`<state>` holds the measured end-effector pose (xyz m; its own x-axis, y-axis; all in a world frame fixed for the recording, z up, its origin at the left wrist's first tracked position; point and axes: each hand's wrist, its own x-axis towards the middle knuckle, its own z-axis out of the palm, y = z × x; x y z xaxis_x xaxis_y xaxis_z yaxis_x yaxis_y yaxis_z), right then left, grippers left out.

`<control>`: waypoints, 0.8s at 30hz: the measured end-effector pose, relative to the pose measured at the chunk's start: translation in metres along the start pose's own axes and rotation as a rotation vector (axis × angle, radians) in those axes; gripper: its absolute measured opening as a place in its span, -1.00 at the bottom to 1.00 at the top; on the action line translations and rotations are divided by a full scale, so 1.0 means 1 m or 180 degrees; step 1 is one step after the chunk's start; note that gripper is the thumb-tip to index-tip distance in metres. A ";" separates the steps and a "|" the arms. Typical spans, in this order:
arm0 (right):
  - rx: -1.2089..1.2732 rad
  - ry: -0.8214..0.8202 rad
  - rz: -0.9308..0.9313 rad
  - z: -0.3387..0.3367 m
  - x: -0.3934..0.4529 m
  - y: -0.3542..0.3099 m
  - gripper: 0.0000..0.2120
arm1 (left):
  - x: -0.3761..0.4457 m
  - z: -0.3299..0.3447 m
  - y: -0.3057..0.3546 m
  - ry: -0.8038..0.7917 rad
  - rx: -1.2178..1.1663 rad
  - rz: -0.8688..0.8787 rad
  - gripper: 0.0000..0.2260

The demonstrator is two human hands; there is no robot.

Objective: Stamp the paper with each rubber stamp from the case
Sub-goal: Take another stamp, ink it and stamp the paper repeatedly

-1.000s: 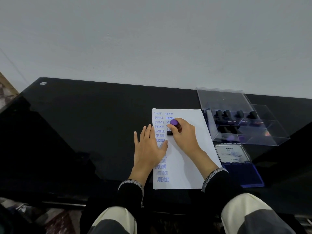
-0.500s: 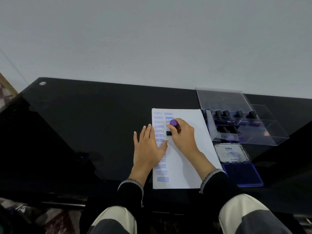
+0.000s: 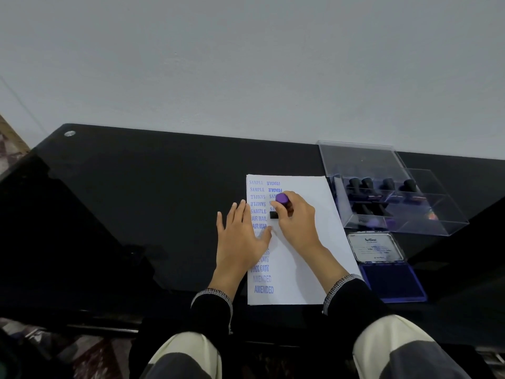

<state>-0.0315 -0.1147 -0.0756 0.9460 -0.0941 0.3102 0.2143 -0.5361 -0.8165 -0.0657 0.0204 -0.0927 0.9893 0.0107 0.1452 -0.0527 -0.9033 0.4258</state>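
Purple-capped stamp sits upright in your right hand, fingers curled tight around its handle, its black base down on the paper in the second column of prints. Your left hand lies flat with fingers straight and slightly apart, pinning the sheet's left edge over the blue AIR MAIL marks. The sheet rests on the black glass counter, with the clear case of remaining stamps to the far right and the open ink pad nearer on that side. From here, tilting or rocking the stamp as you lift would likely smear or double the print. The glossy counter looks slippery, so easing your left hand could let the sheet slide. Your palm covers earlier prints; if they are wet, they may smudge.
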 end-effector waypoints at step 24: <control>-0.0010 0.0124 -0.0099 0.004 -0.004 0.003 -0.76 | 0.004 -0.010 -0.004 0.0570 -0.1282 -0.0519 -0.88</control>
<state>-0.0336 -0.1126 -0.0808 0.9287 -0.1100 0.3542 0.2426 -0.5420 -0.8046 -0.0631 0.0285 -0.0849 0.9519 0.2445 0.1844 0.0180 -0.6456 0.7634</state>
